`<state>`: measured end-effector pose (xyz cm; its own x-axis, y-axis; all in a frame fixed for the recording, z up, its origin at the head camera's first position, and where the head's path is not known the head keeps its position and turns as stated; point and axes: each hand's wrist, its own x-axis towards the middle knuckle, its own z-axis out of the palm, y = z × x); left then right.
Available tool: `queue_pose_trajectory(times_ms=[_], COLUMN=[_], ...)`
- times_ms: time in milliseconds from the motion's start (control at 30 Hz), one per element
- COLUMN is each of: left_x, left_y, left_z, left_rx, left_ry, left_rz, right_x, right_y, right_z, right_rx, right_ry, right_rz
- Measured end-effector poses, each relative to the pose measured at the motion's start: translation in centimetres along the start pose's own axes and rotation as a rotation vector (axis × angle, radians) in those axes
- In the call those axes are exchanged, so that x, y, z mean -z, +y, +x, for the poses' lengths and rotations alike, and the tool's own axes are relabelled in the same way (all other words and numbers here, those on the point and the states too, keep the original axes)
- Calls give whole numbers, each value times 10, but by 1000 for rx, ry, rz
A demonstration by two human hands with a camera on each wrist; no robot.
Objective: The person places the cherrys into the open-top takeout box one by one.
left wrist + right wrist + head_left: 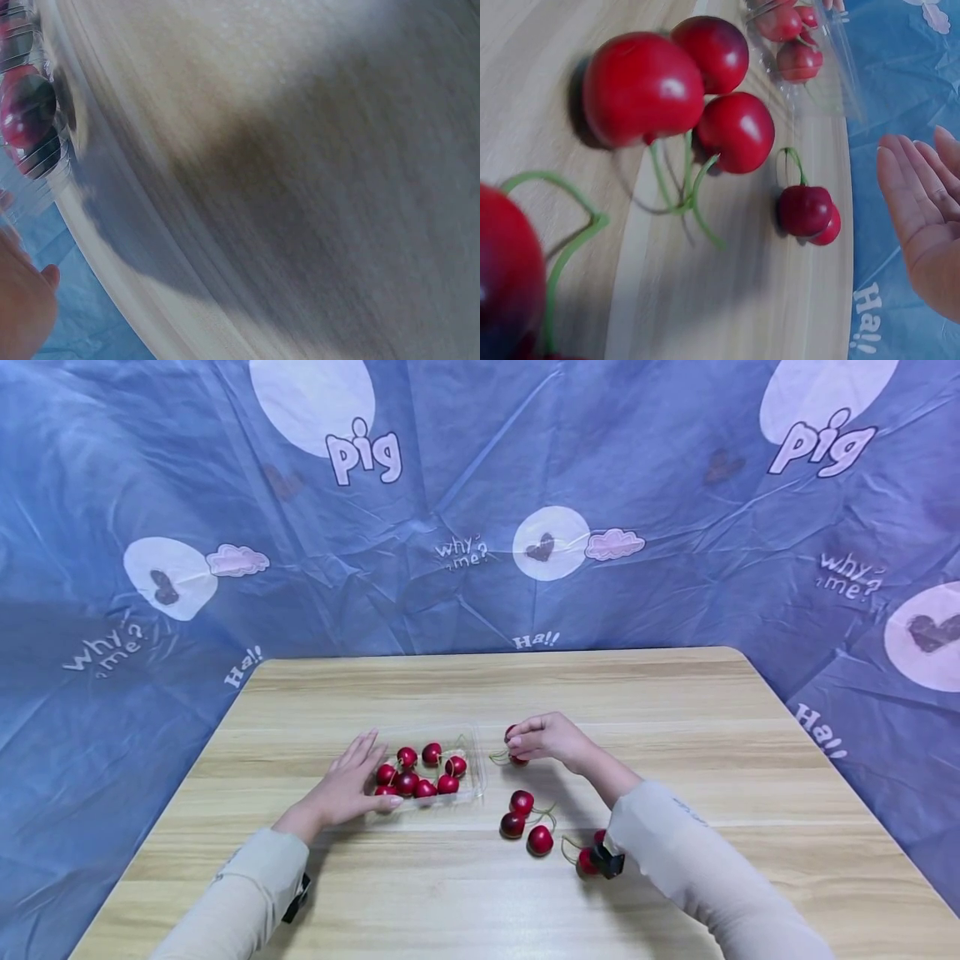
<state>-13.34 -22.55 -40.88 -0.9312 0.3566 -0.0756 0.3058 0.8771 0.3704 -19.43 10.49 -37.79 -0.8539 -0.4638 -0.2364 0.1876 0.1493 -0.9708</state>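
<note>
Resting the left hand wide across the left end of a clear, shallow, rectangular plastic tray, spreading the fingers and laying the thumb by the near rim, seemingly steadying rather than gripping. Catching only the edge of that hand in the left wrist view, so leaving the firmness of the touch unclear. Poising the right hand just beside a pair of glossy, round, dark-red cherries with green stems, to the right of the tray on a pale, wood-grained table. Overlapping that pair in the head view, yet showing fairly straight, loose fingers apart from the fruit in the right wrist view, so apparently grasping nothing. Judging by the lie of the fruit, looking roughly half done with gathering it into the tray. Counting about eight shiny, round, red cherries inside already, lying mostly toward the near side, though being unsure of the exact number through the overlaps. Counting seven outside, seemingly left to deal with: the pair by the right hand, a cluster of three red, round cherries on slender green stems nearer the person, and a second green-stemmed red pair close by the pale right sleeve, hiding partly behind a black wrist-worn device.
</note>
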Motion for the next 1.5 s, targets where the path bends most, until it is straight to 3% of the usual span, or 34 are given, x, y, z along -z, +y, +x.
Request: queue_pose_trajectory(times_ms=[733, 1167, 1500], left_x=[0, 0, 1], left_y=[0, 1, 2], left_z=[0, 1, 1], left_rx=[-8, -2, -8], left_ry=[4, 3, 9], left_rz=[-1, 4, 9], right_x=[24, 31, 36], right_y=[29, 49, 53], right_z=[-30, -44, -49], right_rx=[-82, -84, -107], right_ry=[-21, -114, -106], right_rz=[-72, -174, -166])
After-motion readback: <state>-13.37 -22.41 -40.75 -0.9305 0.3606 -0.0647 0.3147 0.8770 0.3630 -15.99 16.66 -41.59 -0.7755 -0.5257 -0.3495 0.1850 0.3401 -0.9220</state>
